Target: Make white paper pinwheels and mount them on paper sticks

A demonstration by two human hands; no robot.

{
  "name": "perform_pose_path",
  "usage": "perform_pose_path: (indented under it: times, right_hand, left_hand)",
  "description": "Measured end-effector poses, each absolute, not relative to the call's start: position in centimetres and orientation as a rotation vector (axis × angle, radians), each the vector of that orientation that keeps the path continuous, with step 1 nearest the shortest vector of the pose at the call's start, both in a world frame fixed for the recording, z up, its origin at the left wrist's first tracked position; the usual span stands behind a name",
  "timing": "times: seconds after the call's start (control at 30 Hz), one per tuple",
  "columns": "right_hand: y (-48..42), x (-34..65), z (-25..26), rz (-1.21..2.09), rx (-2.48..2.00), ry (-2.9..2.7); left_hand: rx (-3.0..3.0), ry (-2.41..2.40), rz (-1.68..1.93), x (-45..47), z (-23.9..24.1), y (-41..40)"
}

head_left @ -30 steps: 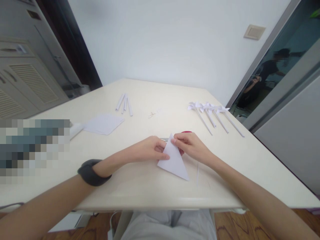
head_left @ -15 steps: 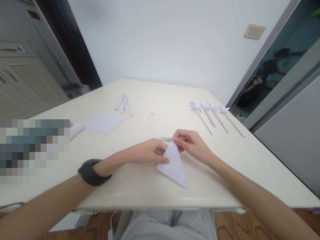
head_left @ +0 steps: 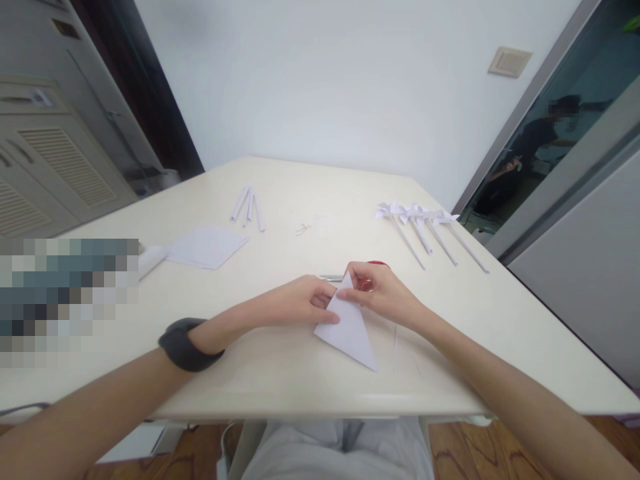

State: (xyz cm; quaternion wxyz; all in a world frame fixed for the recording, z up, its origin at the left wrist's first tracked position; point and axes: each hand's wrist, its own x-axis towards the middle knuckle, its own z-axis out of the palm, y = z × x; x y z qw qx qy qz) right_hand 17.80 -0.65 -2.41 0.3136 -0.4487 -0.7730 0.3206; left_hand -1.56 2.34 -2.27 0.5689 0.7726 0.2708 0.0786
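A white sheet of paper folded into a triangle (head_left: 349,330) is held between both hands just above the table. My left hand (head_left: 309,303) pinches its left edge, thumb on top and fingers behind. Near the upper tip, my right hand (head_left: 375,285) grips the same paper, its thumb lying across the front. Behind the hands lie scissors (head_left: 331,277); the silver blades point left and the red handles are partly covered by my right hand. A thin paper strip (head_left: 395,350) rests on the table beside the triangle.
Several paper pinwheels (head_left: 415,213) on rolled sticks lie at the right. Several rolled paper tubes (head_left: 249,207) are at the back left, behind a stack of white paper (head_left: 207,248). Small pale bits (head_left: 303,229) sit mid-table. A person (head_left: 537,147) shows beyond the opening at right.
My right hand has slid down from the paper's tip, so the tip now stands free above the thumb. The scissors' red handles have come into view. My left hand keeps its hold.
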Motion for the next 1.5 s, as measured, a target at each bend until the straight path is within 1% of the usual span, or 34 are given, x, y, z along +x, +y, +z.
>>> perform_pose_path:
  times: [0.17, 0.37, 0.67, 0.77, 0.97, 1.13, 1.27, 1.37, 1.5]
  right_hand:
    - [-0.7, 17.7, -2.1, 0.832, -1.166, -2.027]
    - [-0.8, 17.8, -1.8, 1.008, -1.061, -1.983]
    - [-1.1, 17.9, -1.3, 1.077, -1.098, -1.944]
    - [-0.8, 17.9, -1.6, 1.062, -1.143, -1.996]
    - [-0.4, 17.8, -2.5, 0.932, -1.215, -2.034]
    - [-0.8, 17.8, -1.9, 1.032, -1.150, -1.967]
    - [-0.9, 17.9, -1.4, 1.051, -1.135, -1.943]
    - [-0.9, 18.1, -1.4, 1.086, -1.141, -1.944]
    - [-0.6, 18.4, -1.5, 1.060, -1.203, -1.979]
  left_hand:
    - [1.808, 0.642, 0.176, -1.6, -2.4, 2.5]
    - [1.801, 0.621, 0.163, -1.6, -2.4, 2.8]
    - [1.832, 0.657, 0.158, -1.7, -2.3, 2.8]
    - [1.857, 0.705, 0.218, -1.8, -2.3, 2.9]
    - [1.806, 0.712, 0.269, -1.9, -2.6, 2.9]
    - [1.815, 0.708, 0.240, -1.8, -2.6, 2.7]
    - [1.783, 0.674, 0.254, -1.7, -2.4, 2.7]
    - [1.740, 0.685, 0.310, -1.7, -2.4, 2.7]
    - [1.663, 0.767, 0.494, -1.7, -2.2, 2.9]
